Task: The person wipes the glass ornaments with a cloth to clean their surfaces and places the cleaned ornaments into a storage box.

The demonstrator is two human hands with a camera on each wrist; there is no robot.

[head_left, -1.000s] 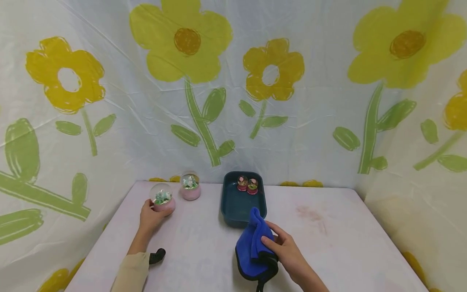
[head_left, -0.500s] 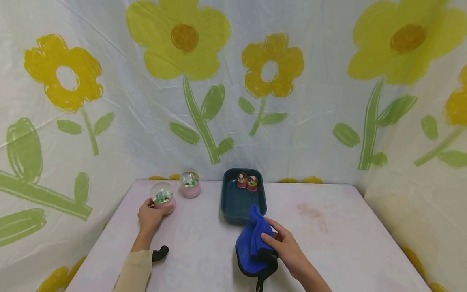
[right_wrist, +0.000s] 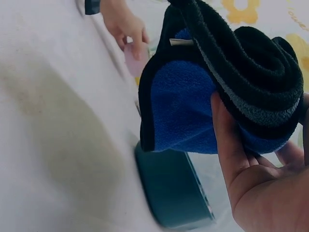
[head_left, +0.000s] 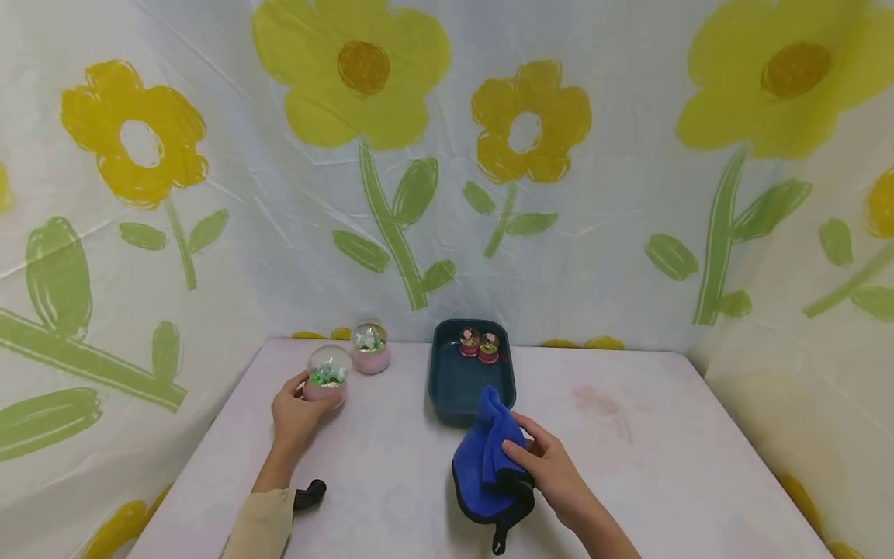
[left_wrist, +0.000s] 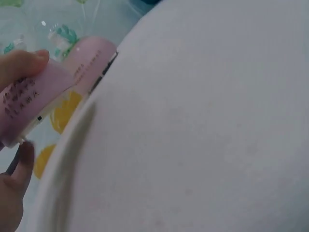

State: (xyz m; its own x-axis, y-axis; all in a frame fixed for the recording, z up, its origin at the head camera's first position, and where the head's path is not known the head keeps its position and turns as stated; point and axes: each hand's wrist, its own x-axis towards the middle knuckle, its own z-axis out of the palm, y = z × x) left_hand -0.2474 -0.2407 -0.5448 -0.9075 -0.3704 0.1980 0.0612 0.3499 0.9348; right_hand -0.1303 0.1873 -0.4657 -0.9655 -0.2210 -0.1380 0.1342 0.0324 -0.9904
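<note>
Teal tray point(head_left: 461, 392) on the table point(head_left: 391, 481): two small red-based globes point(head_left: 479, 347) inside, side by side at the far end; near end bare, its near right corner partly hidden by the cloth. Left hand point(head_left: 295, 411) grips the nearer pink-based snow globe point(head_left: 327, 378), left of the tray; white-and-green figure inside the dome. Can't tell if its base clears the table. Second snow globe point(head_left: 372, 349) just behind it. Right hand point(head_left: 559, 470) pinches the folded blue cloth point(head_left: 482, 473).
</note>
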